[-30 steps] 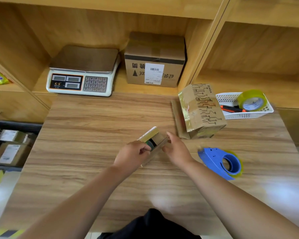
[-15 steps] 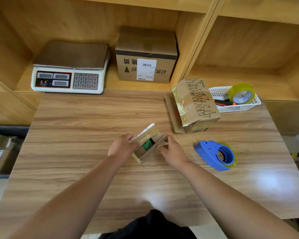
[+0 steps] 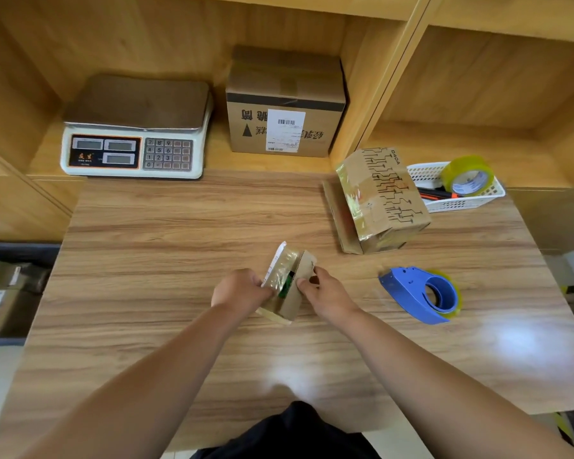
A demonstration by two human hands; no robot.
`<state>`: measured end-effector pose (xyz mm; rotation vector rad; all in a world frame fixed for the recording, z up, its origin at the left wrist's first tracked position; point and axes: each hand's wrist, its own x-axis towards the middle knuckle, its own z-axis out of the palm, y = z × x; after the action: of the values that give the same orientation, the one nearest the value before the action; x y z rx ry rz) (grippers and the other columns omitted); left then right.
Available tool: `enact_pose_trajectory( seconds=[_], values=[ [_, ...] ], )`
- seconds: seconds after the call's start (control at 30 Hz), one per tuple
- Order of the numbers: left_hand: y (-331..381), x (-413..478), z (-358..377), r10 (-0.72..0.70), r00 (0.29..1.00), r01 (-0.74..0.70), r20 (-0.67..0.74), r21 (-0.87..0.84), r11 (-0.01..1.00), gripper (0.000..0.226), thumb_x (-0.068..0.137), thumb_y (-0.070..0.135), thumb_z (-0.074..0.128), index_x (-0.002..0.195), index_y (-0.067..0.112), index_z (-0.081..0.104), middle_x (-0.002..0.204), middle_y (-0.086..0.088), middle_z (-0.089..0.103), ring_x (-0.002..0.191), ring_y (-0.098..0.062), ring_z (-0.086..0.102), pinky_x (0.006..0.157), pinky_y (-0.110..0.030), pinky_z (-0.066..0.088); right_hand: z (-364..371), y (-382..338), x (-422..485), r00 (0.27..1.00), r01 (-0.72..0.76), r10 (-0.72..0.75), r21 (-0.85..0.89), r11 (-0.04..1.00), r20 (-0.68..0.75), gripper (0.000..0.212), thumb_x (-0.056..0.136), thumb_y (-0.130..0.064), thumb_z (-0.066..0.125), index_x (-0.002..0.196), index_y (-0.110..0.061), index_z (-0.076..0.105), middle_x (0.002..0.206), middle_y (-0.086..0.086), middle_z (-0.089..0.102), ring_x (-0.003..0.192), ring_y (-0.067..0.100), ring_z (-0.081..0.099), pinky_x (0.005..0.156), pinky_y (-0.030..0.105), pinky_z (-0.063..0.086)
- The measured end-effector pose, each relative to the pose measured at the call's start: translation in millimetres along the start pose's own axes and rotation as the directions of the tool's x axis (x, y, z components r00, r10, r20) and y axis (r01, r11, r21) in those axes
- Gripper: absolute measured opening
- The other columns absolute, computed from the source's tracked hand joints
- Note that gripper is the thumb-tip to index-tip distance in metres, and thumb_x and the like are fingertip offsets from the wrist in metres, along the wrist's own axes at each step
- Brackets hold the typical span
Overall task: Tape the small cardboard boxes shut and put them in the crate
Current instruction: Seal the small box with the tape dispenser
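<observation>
A small cardboard box (image 3: 287,286) stands at the middle of the wooden table (image 3: 179,246), its flaps apart with something green showing in the gap. My left hand (image 3: 239,291) grips its left side and taped flap. My right hand (image 3: 325,293) pinches the right flap. A blue tape dispenser (image 3: 421,294) lies on the table to the right of my right hand. A larger taped cardboard box (image 3: 381,200) with a black printed pattern sits tilted at the back right. The dark crate (image 3: 14,253) with several labelled boxes is on the floor at the left edge.
A white weighing scale (image 3: 133,140) and a labelled brown carton (image 3: 284,107) stand in the shelf at the back. A white basket (image 3: 458,190) with a yellowish tape roll (image 3: 468,175) and an orange-black tool sits at the back right.
The box has turned more upright between my hands and its flaps have opened wider. The view has shifted, so the crate now shows at the left edge again.
</observation>
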<state>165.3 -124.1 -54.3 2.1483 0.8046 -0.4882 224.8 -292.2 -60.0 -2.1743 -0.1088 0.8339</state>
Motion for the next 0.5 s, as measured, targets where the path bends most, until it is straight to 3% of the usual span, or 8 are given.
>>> enact_pose_trajectory(
  seconds=[0.17,0.27,0.37,0.5],
  values=[
    [-17,-13,11,-0.003,0.965,0.078,0.26,-0.28,0.957,0.023,0.08,0.024,0.074,0.072,0.007,0.06,0.068,-0.01,0.069,0.06,-0.018,0.065,0.067,-0.032,0.058,11,5,-4,1.0,0.005,-0.004,-0.046,0.999,0.006,0.032,0.097,-0.032,0.052,0.12,-0.011,0.058,0.115,0.005,0.066,0.106,0.021,0.06,0.092,0.029,0.046],
    [-23,-16,13,0.048,0.956,0.041,0.29,-0.292,0.955,0.022,0.083,0.022,0.069,0.07,0.006,0.061,0.066,-0.006,0.065,0.06,-0.016,0.061,0.065,-0.029,0.056,14,4,-6,0.999,0.024,-0.026,-0.062,0.998,-0.021,0.03,0.096,-0.028,0.054,0.12,-0.012,0.06,0.113,0.006,0.066,0.104,0.021,0.06,0.091,0.029,0.046],
    [-23,-19,12,0.064,0.956,0.017,0.287,-0.27,0.963,0.029,0.088,0.034,0.063,0.072,0.01,0.064,0.068,-0.001,0.066,0.062,-0.014,0.063,0.058,-0.026,0.051,17,2,-8,0.999,0.027,-0.029,-0.054,0.998,-0.03,0.031,0.095,-0.026,0.055,0.123,-0.013,0.06,0.113,0.006,0.066,0.102,0.02,0.061,0.09,0.029,0.046],
    [-25,-15,9,0.015,0.975,0.033,0.223,-0.208,0.977,0.046,0.077,0.055,0.06,0.071,0.009,0.069,0.071,-0.005,0.073,0.067,-0.022,0.069,0.072,-0.038,0.059,23,1,-9,1.0,-0.015,0.013,-0.126,0.992,-0.02,0.03,0.097,-0.03,0.052,0.115,-0.008,0.061,0.104,0.008,0.065,0.098,0.023,0.059,0.083,0.029,0.043]
  ],
)
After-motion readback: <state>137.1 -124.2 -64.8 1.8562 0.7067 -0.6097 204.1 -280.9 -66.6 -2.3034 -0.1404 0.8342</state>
